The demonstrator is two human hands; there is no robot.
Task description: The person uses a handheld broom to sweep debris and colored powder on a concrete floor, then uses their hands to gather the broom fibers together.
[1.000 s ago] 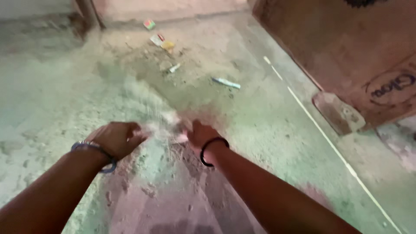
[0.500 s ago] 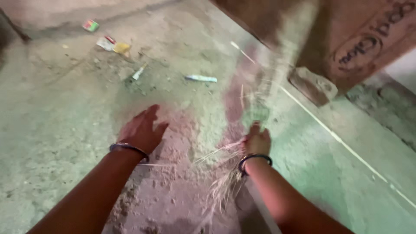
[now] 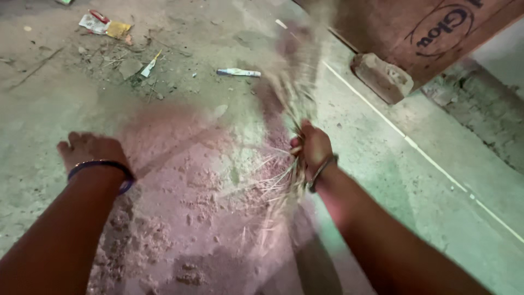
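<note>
Fingers of the right hand [image 3: 315,148], newly clenched on a straw broom [image 3: 295,93], sweep it past powder [image 3: 191,191] beside the flattened left hand [image 3: 90,150].

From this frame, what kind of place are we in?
Probably a rough yard or entryway at ground level: bare concrete floor strewn with dust and litter, a stone propping a wooden panel. The right hand grips a straw broom.

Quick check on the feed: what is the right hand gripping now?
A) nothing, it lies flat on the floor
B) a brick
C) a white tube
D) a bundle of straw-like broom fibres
D: the right hand is closed around a straw broom bundle, blurred above the powder-strewn floor.
</note>
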